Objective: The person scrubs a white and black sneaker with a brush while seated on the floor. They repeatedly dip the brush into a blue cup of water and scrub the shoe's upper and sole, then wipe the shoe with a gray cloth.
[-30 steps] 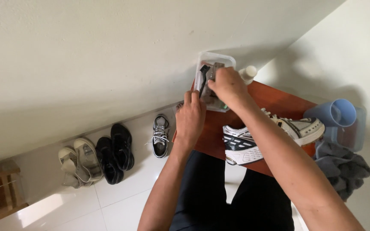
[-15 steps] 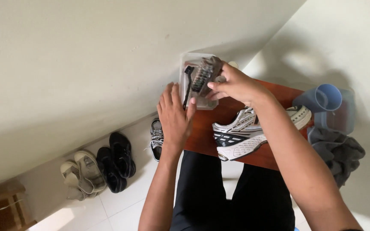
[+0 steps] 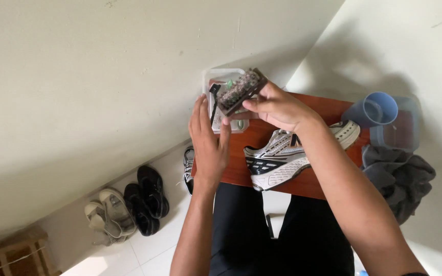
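A dark brush (image 3: 242, 91) with a wooden block back is held up in the air, bristle side tilted toward the camera, just above a clear plastic container (image 3: 222, 77) that sits at the far left corner of a small reddish-brown worktop (image 3: 328, 108). The right hand (image 3: 277, 106) closes its grip on the near end of this brush, thumb on one side and fingers on the other. The left hand (image 3: 209, 140) lies flat and open beside it, fingers stretched out and together, fingertips resting on or just over the near rim of the container, gripping nothing. A slim black-handled tool (image 3: 213, 102), thin and dark, stands along the container's left side next to the left hand's fingertips; something small and green shows inside the container, too hidden to identify. On the worktop, just to the right of the left hand and under the right forearm, lies a white, silver and black sneaker (image 3: 282, 156) on its side, its toe at the near edge and its heel toward the right edge. At the far right corner a blue cup (image 3: 373, 110) lies tipped against a translucent tub (image 3: 404, 130). Off the right edge, a crumpled dark grey cloth (image 3: 402, 179) is heaped. The person's legs in black trousers (image 3: 241, 230) show below the near edge. On the white tiled floor (image 3: 149, 245) along the pale wall stand another sneaker (image 3: 188, 168), a pair of black shoes (image 3: 147, 199) and a pair of beige sandals (image 3: 106, 214), with a wooden stool (image 3: 11, 255) at the lower left.
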